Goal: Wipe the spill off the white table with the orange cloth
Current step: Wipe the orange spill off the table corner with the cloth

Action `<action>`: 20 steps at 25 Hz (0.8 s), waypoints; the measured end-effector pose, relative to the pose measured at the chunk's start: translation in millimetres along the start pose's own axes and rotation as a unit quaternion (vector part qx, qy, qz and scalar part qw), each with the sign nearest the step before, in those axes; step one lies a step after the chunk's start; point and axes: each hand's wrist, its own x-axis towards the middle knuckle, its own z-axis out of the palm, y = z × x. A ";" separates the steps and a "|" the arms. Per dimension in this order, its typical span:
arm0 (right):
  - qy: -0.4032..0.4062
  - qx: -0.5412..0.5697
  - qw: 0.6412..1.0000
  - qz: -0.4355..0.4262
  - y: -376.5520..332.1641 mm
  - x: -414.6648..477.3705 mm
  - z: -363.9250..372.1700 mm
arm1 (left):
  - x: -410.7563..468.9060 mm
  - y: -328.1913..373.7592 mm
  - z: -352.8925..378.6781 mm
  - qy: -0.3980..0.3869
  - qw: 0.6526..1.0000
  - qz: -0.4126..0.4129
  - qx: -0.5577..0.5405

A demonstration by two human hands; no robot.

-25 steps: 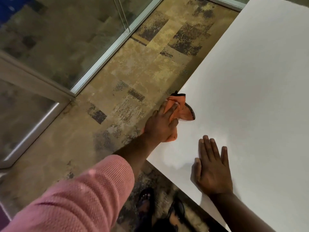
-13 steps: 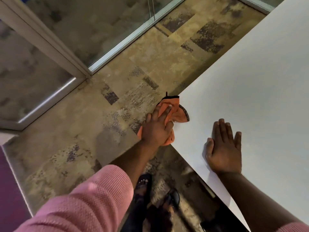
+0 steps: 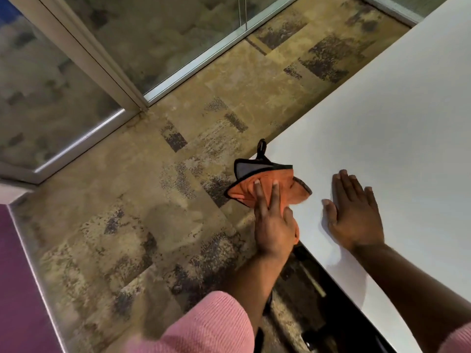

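Observation:
The orange cloth (image 3: 288, 184), edged in black with a grey underside and a small black loop, lies crumpled over the near left corner of the white table (image 3: 382, 118). My left hand (image 3: 274, 222) presses flat on the cloth with fingers stretched forward, partly past the table's edge. My right hand (image 3: 354, 215) rests palm down on the table just right of the cloth, fingers spread, holding nothing. No spill is visible on the white surface.
Patterned tan and dark carpet (image 3: 153, 200) covers the floor to the left of the table. A glass partition with metal frames (image 3: 122, 80) runs along the far left. A purple surface with a metal edge (image 3: 15, 276) sits at the lower left.
My left hand has flattened and pushed the cloth along the table corner, unfolding it so the grey side and loop show. My right hand stayed flat on the table. The camera view shifted.

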 end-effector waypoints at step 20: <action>-0.021 0.010 0.992 -0.128 51.5 -8.5 -0.6 | -141.5 29.8 104.1 0.024 0.987 0.068 -0.144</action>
